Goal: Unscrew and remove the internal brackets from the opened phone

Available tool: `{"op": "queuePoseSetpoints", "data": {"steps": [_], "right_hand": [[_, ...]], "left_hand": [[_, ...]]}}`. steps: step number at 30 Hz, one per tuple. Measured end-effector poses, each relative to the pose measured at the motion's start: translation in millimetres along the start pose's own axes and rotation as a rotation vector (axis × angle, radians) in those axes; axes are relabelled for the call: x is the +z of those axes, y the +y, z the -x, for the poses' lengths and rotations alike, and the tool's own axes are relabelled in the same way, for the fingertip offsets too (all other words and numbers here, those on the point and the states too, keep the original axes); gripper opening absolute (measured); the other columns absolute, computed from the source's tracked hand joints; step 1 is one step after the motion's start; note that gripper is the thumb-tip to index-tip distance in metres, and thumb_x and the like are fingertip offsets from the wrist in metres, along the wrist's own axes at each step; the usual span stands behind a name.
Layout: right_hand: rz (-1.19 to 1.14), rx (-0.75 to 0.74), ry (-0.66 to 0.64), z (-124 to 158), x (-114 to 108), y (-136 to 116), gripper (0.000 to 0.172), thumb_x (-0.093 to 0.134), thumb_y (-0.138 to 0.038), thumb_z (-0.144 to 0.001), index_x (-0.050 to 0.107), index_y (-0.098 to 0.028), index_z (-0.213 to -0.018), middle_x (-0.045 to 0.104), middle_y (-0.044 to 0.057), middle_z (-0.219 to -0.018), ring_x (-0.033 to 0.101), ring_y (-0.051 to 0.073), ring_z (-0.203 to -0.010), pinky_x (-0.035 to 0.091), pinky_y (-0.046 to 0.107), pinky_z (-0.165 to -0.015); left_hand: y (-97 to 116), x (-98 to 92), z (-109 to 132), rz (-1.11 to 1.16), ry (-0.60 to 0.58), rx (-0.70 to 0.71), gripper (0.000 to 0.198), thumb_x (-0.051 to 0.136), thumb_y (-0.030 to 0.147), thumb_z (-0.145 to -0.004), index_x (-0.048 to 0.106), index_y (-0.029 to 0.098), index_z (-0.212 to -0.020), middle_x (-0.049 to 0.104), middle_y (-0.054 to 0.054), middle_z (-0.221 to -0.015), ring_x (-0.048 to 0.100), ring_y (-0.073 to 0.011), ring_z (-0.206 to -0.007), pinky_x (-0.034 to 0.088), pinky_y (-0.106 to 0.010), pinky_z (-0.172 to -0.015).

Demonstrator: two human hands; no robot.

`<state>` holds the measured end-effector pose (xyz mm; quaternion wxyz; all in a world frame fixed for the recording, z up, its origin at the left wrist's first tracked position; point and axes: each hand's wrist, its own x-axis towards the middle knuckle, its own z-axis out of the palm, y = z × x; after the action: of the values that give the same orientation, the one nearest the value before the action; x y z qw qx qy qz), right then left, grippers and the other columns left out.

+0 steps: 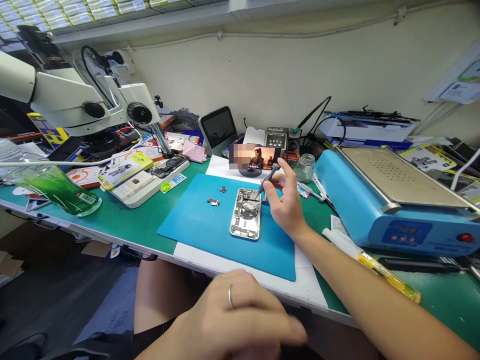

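An opened phone (245, 215) with bare inner parts lies on the blue mat (202, 240). My right hand (287, 202) holds a thin dark screwdriver (269, 177), its tip over the upper right part of the phone. Close to the camera, in front of the mat's near edge, my left hand (240, 320) is raised with a ring on one finger; its fingers are curled and partly blurred, and what they hold, if anything, is hidden. Left of the phone lie a small metal part (213, 202) and a cluster of tiny parts (223, 189).
A blue heating machine (378, 210) stands at the right, near a yellow-handled tool (390, 277). Behind the mat are a phone playing video (258, 159) and a glass jar (305, 167). A microscope (71, 102) and green bottle (62, 190) stand left.
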<state>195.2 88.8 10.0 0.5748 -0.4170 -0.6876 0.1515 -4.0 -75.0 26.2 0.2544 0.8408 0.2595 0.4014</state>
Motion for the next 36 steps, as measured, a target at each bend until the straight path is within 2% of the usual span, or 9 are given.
{"op": "queuePoseSetpoints", "data": {"steps": [4,10,13,16,19,22,30,34,36], "right_hand": [[0.002,0.037,0.004,-2.1,1.1,2.5,0.059,0.057,-0.032,-0.102,0.038,-0.031,-0.157,0.066,0.004,-0.104,0.064,0.022,-0.092,0.057,0.044,-0.092],[0.005,0.107,0.041,-6.9,1.2,7.4,0.063,0.059,-0.034,-0.100,0.036,-0.026,-0.158,0.066,0.006,-0.103,0.065,0.023,-0.091,0.058,0.041,-0.082],[0.006,0.132,0.055,-6.8,0.7,7.8,0.063,0.059,-0.036,-0.099,0.037,-0.026,-0.157,0.066,0.007,-0.104,0.065,0.024,-0.092,0.058,0.041,-0.080],[-0.002,0.130,0.055,-5.8,0.9,6.3,0.061,0.060,-0.035,-0.099,0.039,-0.027,-0.156,0.066,0.006,-0.104,0.065,0.024,-0.092,0.057,0.043,-0.086],[-0.006,0.109,0.056,-4.7,0.8,3.3,0.061,0.060,-0.034,-0.098,0.039,-0.028,-0.155,0.065,0.005,-0.102,0.065,0.023,-0.092,0.057,0.045,-0.090],[-0.003,0.094,0.060,-3.7,-0.4,-0.1,0.061,0.059,-0.035,-0.098,0.040,-0.028,-0.155,0.064,0.005,-0.100,0.065,0.023,-0.090,0.057,0.045,-0.089],[-0.012,0.093,0.049,-4.8,-2.6,-2.4,0.061,0.058,-0.036,-0.099,0.039,-0.028,-0.156,0.066,0.004,-0.099,0.067,0.023,-0.088,0.058,0.046,-0.089],[-0.014,0.108,0.045,-6.0,-1.1,-1.8,0.062,0.060,-0.039,-0.098,0.040,-0.027,-0.155,0.065,0.005,-0.099,0.067,0.024,-0.089,0.058,0.045,-0.087],[-0.014,0.113,0.041,-5.7,-0.9,-1.6,0.062,0.061,-0.039,-0.097,0.041,-0.027,-0.154,0.065,0.004,-0.099,0.066,0.023,-0.089,0.058,0.044,-0.086]], "left_hand": [[-33.0,2.1,-1.4,-0.209,0.197,-0.078,0.032,0.050,0.011,-0.102,0.063,0.028,-0.124,0.072,-0.003,-0.097,0.064,-0.0154,-0.083,0.052,-0.030,-0.074],[-66.8,1.8,-12.8,-0.406,0.212,-0.302,0.030,0.056,0.021,-0.100,0.061,0.024,-0.129,0.067,-0.010,-0.120,0.062,-0.0277,-0.109,0.054,-0.044,-0.091],[-69.1,12.3,-26.3,-0.475,0.214,-0.432,0.040,0.065,0.033,-0.096,0.056,0.020,-0.133,0.062,-0.015,-0.133,0.059,-0.0355,-0.120,0.052,-0.054,-0.099],[-68.9,28.1,-39.9,-0.524,0.214,-0.530,0.063,0.074,0.047,-0.090,0.050,0.017,-0.140,0.054,-0.020,-0.147,0.054,-0.0426,-0.131,0.049,-0.062,-0.105],[-69.2,39.6,-50.3,-0.529,0.179,-0.544,0.075,0.075,0.045,-0.089,0.041,0.019,-0.151,0.037,-0.019,-0.165,0.043,-0.0409,-0.148,0.047,-0.057,-0.115],[-69.2,42.0,-56.6,-0.522,0.146,-0.547,0.073,0.070,0.037,-0.092,0.039,0.021,-0.156,0.027,-0.015,-0.172,0.038,-0.0383,-0.154,0.050,-0.053,-0.115],[-62.3,36.9,-57.7,-0.541,0.174,-0.620,0.067,0.070,0.024,-0.086,0.051,0.023,-0.150,0.033,-0.013,-0.170,0.059,-0.0373,-0.138,0.063,-0.046,-0.096],[-60.8,37.3,-53.0,-0.551,0.187,-0.616,0.066,0.074,0.034,-0.088,0.051,0.024,-0.150,0.039,-0.014,-0.167,0.061,-0.0372,-0.136,0.062,-0.048,-0.097],[-63.7,28.5,-49.6,-0.549,0.178,-0.590,0.067,0.075,0.042,-0.089,0.051,0.024,-0.150,0.044,-0.014,-0.164,0.060,-0.0354,-0.137,0.061,-0.047,-0.101]]}}
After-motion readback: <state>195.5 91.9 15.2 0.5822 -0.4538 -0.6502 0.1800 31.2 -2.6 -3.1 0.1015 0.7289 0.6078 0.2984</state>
